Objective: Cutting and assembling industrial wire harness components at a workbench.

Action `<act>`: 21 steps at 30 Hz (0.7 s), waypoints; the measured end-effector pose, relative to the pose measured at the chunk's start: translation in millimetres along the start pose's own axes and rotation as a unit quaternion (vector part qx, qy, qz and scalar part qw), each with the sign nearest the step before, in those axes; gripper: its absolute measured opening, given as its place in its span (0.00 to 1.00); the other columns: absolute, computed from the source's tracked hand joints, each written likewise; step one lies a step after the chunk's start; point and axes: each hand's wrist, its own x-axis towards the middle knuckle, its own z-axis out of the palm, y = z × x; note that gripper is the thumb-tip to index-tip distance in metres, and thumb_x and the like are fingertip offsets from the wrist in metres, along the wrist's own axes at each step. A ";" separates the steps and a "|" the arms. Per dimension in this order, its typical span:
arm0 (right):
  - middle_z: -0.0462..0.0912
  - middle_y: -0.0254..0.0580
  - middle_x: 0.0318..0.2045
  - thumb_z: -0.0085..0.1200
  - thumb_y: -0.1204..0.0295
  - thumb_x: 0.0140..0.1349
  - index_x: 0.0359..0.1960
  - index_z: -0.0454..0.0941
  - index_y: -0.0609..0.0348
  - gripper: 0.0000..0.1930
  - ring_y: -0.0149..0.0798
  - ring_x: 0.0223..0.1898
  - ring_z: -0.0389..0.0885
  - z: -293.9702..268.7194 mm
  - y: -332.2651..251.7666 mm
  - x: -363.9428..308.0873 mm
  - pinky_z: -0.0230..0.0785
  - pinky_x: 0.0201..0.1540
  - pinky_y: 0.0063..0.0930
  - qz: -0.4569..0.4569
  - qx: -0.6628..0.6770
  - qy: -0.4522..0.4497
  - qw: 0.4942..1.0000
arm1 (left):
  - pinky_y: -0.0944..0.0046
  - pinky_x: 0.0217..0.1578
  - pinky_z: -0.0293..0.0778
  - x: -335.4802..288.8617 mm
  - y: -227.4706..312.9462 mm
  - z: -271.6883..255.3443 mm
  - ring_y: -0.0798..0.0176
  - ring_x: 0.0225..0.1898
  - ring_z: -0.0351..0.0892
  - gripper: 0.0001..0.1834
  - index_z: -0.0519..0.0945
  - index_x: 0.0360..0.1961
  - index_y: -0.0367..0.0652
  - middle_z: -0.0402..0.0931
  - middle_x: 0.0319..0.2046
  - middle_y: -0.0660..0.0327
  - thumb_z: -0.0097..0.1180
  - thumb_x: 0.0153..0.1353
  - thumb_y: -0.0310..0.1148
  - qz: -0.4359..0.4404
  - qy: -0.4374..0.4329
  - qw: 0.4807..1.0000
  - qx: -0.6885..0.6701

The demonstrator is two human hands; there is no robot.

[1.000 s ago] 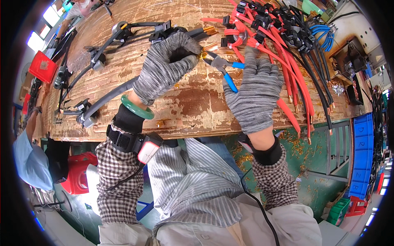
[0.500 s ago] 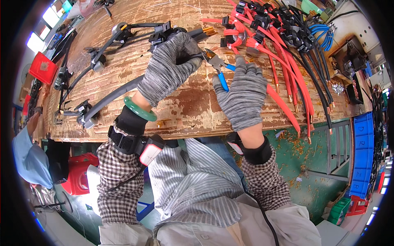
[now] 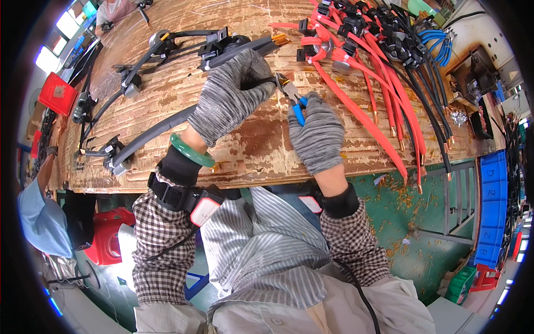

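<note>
Worn wooden table (image 3: 250,158): right hand (image 3: 317,133), fingers wrapped around blue-handled pliers (image 3: 290,91); left hand (image 3: 228,97) clenched on a black cable (image 3: 153,131) mid-table, apparently steadying it at the pliers; red cables (image 3: 356,113) lie right, presumably for clearance.

Left hand (image 3: 229,97) in grey striped knit glove hides upper stretch of thick dark-grey sheathed cable (image 3: 156,132). Right hand (image 3: 318,133), same glove, hides most of the blue grips on the steel pliers (image 3: 291,91); blade contact too small to tell. Top edge crops tangled red cable bundle (image 3: 384,80), pale-green round bowl (image 3: 421,6), co-worker in pale top (image 3: 115,10).
</note>
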 end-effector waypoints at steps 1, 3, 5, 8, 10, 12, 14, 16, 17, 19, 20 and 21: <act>0.76 0.48 0.27 0.54 0.62 0.50 0.39 0.71 0.62 0.19 0.47 0.28 0.75 1.1 -1.8 -1.8 0.68 0.31 0.37 0.024 0.051 -0.028 0.998 | 0.73 0.34 0.72 -1.7 -1.4 0.9 0.74 0.30 0.72 0.08 0.74 0.32 0.39 0.73 0.26 0.65 0.60 0.51 0.26 -0.002 -0.001 1.000 -0.029; 0.76 0.48 0.25 0.53 0.62 0.51 0.37 0.71 0.61 0.17 0.47 0.24 0.75 -1.4 -2.8 -3.5 0.68 0.27 0.35 0.048 0.102 -0.057 0.992 | 0.73 0.34 0.72 -3.1 -2.4 -0.4 0.74 0.31 0.72 0.09 0.74 0.33 0.39 0.74 0.26 0.66 0.60 0.51 0.27 -0.005 -0.002 0.998 -0.056; 0.74 0.43 0.22 0.52 0.62 0.55 0.33 0.70 0.60 0.13 0.41 0.20 0.73 -12.7 -0.8 -1.1 0.66 0.24 0.30 0.118 0.296 -0.045 0.947 | 0.73 0.35 0.72 -3.8 -2.8 -5.3 0.74 0.32 0.73 0.10 0.76 0.36 0.38 0.75 0.29 0.66 0.60 0.52 0.28 0.002 -0.027 1.000 0.015; 0.70 0.38 0.20 0.53 0.63 0.57 0.32 0.69 0.59 0.12 0.31 0.21 0.69 -29.1 12.5 2.7 0.64 0.26 0.24 0.224 0.455 0.018 0.862 | 0.73 0.36 0.71 -1.4 -1.6 -6.2 0.74 0.33 0.71 0.08 0.76 0.36 0.38 0.74 0.32 0.66 0.58 0.54 0.26 -0.041 -0.048 0.998 -0.010; 0.71 0.41 0.23 0.55 0.64 0.54 0.34 0.70 0.60 0.14 0.34 0.24 0.71 -40.7 14.0 5.0 0.66 0.29 0.27 0.206 0.459 -0.001 0.864 | 0.73 0.36 0.71 -2.7 4.9 -8.4 0.74 0.33 0.72 0.09 0.76 0.36 0.37 0.75 0.32 0.65 0.58 0.53 0.26 -0.025 -0.053 0.998 -0.018; 0.72 0.43 0.24 0.57 0.63 0.51 0.35 0.70 0.61 0.16 0.39 0.26 0.72 -37.0 13.9 2.4 0.66 0.32 0.31 0.108 0.309 0.028 0.945 | 0.71 0.39 0.72 -3.1 7.4 -10.5 0.72 0.34 0.73 0.11 0.76 0.38 0.36 0.76 0.32 0.64 0.59 0.53 0.25 0.001 -0.066 0.997 -0.046; 0.73 0.51 0.30 0.57 0.58 0.46 0.37 0.71 0.62 0.22 0.52 0.35 0.73 -37.7 10.1 1.0 0.64 0.40 0.43 -0.016 0.077 0.051 0.996 | 0.71 0.40 0.72 -4.7 12.6 -11.8 0.72 0.35 0.73 0.12 0.75 0.39 0.36 0.76 0.32 0.63 0.59 0.53 0.25 0.000 -0.064 0.997 -0.034; 0.73 0.52 0.32 0.59 0.58 0.46 0.39 0.70 0.63 0.24 0.52 0.37 0.73 -45.4 2.2 -2.5 0.64 0.42 0.44 -0.022 0.011 0.061 0.998 | 0.71 0.40 0.72 -5.4 13.2 -11.4 0.71 0.36 0.74 0.12 0.75 0.40 0.36 0.77 0.33 0.62 0.59 0.52 0.25 -0.001 -0.065 0.998 -0.025; 0.73 0.53 0.34 0.60 0.58 0.46 0.41 0.70 0.63 0.25 0.53 0.38 0.72 -47.0 -0.9 -3.4 0.63 0.44 0.44 -0.030 -0.054 0.070 0.996 | 0.71 0.40 0.72 -5.9 11.8 -10.9 0.71 0.35 0.74 0.13 0.76 0.40 0.37 0.77 0.33 0.63 0.59 0.52 0.26 -0.004 -0.059 0.998 -0.037; 0.73 0.56 0.36 0.58 0.53 0.46 0.41 0.70 0.64 0.28 0.56 0.40 0.71 -44.9 -4.5 -0.8 0.61 0.47 0.47 -0.011 -0.076 0.058 0.995 | 0.71 0.39 0.73 -7.2 12.0 -10.7 0.71 0.35 0.74 0.13 0.77 0.40 0.38 0.77 0.33 0.63 0.59 0.52 0.27 -0.008 -0.055 0.997 -0.048; 0.73 0.57 0.36 0.57 0.52 0.46 0.41 0.71 0.65 0.28 0.55 0.41 0.72 -46.4 -7.1 1.7 0.61 0.46 0.46 -0.005 -0.079 0.024 0.997 | 0.71 0.39 0.73 -9.0 13.8 -10.5 0.71 0.34 0.74 0.12 0.77 0.39 0.38 0.77 0.33 0.63 0.59 0.52 0.27 -0.003 -0.041 0.999 -0.008; 0.73 0.57 0.37 0.56 0.52 0.47 0.41 0.71 0.65 0.28 0.55 0.41 0.72 -47.9 -8.1 4.1 0.61 0.46 0.46 -0.001 -0.083 -0.009 0.996 | 0.71 0.38 0.73 -9.3 15.9 -10.1 0.71 0.34 0.75 0.12 0.78 0.39 0.38 0.77 0.32 0.62 0.59 0.52 0.27 0.002 -0.027 0.999 0.032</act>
